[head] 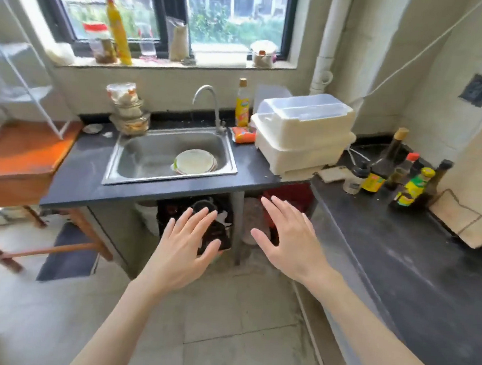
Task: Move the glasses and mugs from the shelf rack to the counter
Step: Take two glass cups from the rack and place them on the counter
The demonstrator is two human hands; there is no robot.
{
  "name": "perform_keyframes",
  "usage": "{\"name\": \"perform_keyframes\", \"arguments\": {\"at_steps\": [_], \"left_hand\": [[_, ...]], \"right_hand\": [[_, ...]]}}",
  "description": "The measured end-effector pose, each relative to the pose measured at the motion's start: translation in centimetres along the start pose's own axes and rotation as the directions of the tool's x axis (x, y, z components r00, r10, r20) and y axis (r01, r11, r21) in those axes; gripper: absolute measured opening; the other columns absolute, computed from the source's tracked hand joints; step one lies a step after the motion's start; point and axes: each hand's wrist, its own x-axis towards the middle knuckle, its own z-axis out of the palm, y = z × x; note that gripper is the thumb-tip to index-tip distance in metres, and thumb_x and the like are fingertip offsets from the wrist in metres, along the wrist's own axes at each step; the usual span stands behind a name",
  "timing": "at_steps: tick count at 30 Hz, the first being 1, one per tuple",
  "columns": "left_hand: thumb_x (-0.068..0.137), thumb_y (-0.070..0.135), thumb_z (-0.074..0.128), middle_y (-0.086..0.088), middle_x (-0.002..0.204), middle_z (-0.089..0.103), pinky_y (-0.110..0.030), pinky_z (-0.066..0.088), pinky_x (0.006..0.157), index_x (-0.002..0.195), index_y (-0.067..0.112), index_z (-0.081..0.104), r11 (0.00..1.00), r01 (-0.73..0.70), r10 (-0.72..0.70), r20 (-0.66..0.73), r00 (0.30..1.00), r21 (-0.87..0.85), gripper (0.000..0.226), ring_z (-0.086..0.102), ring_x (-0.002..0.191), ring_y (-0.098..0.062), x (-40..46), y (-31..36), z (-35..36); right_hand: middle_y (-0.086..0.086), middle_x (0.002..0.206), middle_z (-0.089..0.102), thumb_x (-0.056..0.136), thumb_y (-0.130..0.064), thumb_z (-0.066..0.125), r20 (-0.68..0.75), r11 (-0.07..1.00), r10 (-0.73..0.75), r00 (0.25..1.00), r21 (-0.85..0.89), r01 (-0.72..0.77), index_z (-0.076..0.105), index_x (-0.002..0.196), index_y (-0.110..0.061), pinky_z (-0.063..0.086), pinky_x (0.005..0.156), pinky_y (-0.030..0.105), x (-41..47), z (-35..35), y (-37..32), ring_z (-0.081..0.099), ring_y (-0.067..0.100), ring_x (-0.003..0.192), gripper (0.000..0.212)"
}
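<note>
The shelf rack (21, 81) stands at far left over the wooden table, its glasses blurred. Both hands, left hand (183, 249) and right hand (289, 242), hover empty with fingers spread; the person should turn left, reserving clear tabletop (399, 264).

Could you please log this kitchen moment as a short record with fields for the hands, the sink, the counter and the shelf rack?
left hand: open, fingers spread, holding nothing, in front of the counter edge
right hand: open, fingers spread, holding nothing
sink: holds a stack of plates
counter: white lidded container right of the sink; sauce bottles on the side run
shelf rack: white frame at far left, blurred; contents cannot be told
</note>
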Motion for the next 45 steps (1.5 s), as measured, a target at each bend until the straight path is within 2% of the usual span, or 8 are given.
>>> {"name": "perform_keyframes", "arguments": {"at_steps": [8, 11, 15, 19, 28, 34, 40, 45], "left_hand": [[0.092, 0.047, 0.033, 0.008, 0.157, 0.013, -0.045, 0.003, 0.117, 0.145, 0.032, 0.014, 0.938, 0.321, -0.311, -0.094, 0.946, 0.128, 0.059, 0.003, 0.145, -0.017, -6.9, -21.4, -11.2], [0.092, 0.049, 0.029, 0.006, 0.157, 0.011, -0.047, 0.006, 0.117, 0.145, 0.032, 0.011, 0.897, 0.418, -0.407, -0.102, 0.908, 0.142, 0.058, 0.001, 0.145, -0.019, -9.0, -27.3, -14.7], [0.092, 0.049, 0.03, 0.005, 0.157, 0.012, -0.048, 0.008, 0.117, 0.145, 0.031, 0.01, 0.849, 0.513, -0.49, -0.173, 0.854, 0.126, 0.06, 0.003, 0.145, -0.019, -9.4, -33.4, -18.0], [0.092, 0.049, 0.03, 0.007, 0.157, 0.01, -0.044, 0.003, 0.117, 0.145, 0.033, 0.009, 0.837, 0.542, -0.521, -0.193, 0.832, 0.078, 0.06, 0.001, 0.144, -0.018, -8.4, -38.6, -20.4], [0.092, 0.05, 0.028, 0.006, 0.157, 0.01, -0.046, 0.0, 0.117, 0.145, 0.033, 0.008, 0.817, 0.556, -0.499, -0.297, 0.815, 0.152, 0.059, -0.001, 0.144, -0.016, 0.6, -52.8, -29.9], [0.092, 0.049, 0.03, 0.006, 0.157, 0.011, -0.046, 0.004, 0.117, 0.145, 0.032, 0.01, 0.843, 0.52, -0.435, -0.392, 0.811, 0.14, 0.059, -0.003, 0.144, -0.013, 6.3, -59.4, -36.8], [0.091, 0.053, 0.028, 0.01, 0.157, 0.01, -0.044, 0.005, 0.116, 0.144, 0.035, 0.009, 0.832, 0.544, -0.487, -0.328, 0.809, 0.108, 0.059, -0.002, 0.144, -0.009, 11.5, -67.7, -37.0], [0.093, 0.051, 0.024, 0.007, 0.157, 0.013, -0.036, 0.005, 0.117, 0.145, 0.035, 0.01, 0.889, 0.453, -0.455, -0.222, 0.863, -0.061, 0.056, 0.002, 0.143, -0.009, 17.7, -75.6, -35.7]], "right_hand": [[0.002, 0.152, 0.029, 0.088, -0.05, 0.044, 0.121, 0.97, -0.243, 0.963, 0.032, 0.24, 0.024, 0.144, -0.028, 0.017, 0.114, 0.048, 9.4, 12.5, -19.3, 0.02, 0.019, 0.141, 0.064], [0.004, 0.151, 0.031, 0.088, -0.052, 0.042, 0.133, 0.94, -0.342, 0.93, 0.032, 0.341, 0.024, 0.143, -0.026, 0.023, 0.112, 0.049, 12.7, 15.8, -25.2, 0.024, 0.021, 0.14, 0.064], [0.002, 0.152, 0.029, 0.088, -0.053, 0.042, 0.161, 0.9, -0.434, 0.886, 0.029, 0.436, 0.021, 0.143, -0.029, 0.021, 0.114, 0.05, 17.4, 19.5, -31.6, 0.021, 0.022, 0.141, 0.064], [0.003, 0.153, 0.028, 0.088, -0.052, 0.043, 0.167, 0.876, -0.479, 0.862, 0.025, 0.482, 0.02, 0.144, -0.029, 0.02, 0.113, 0.051, 22.6, 22.4, -36.4, 0.021, 0.024, 0.141, 0.064], [0.002, 0.154, 0.023, 0.088, -0.053, 0.042, 0.107, 0.842, -0.539, 0.835, 0.034, 0.539, 0.017, 0.145, -0.029, 0.008, 0.116, 0.05, 39.7, 27.4, -46.4, 0.014, 0.022, 0.143, 0.067], [0.001, 0.153, 0.026, 0.089, -0.054, 0.041, 0.046, 0.806, -0.592, 0.805, 0.03, 0.591, 0.019, 0.145, -0.027, 0.011, 0.116, 0.049, 49.4, 28.4, -53.2, 0.017, 0.022, 0.142, 0.066], [0.002, 0.152, 0.029, 0.089, -0.052, 0.043, 0.053, 0.826, -0.564, 0.824, 0.056, 0.561, 0.021, 0.144, -0.025, 0.021, 0.114, 0.043, 56.6, 33.1, -55.4, 0.021, 0.023, 0.141, 0.065], [0.004, 0.15, 0.032, 0.089, -0.05, 0.044, 0.139, 0.886, -0.464, 0.875, 0.071, 0.459, 0.024, 0.144, -0.021, 0.031, 0.105, 0.036, 63.0, 38.8, -56.3, 0.028, 0.024, 0.137, 0.065]]}}
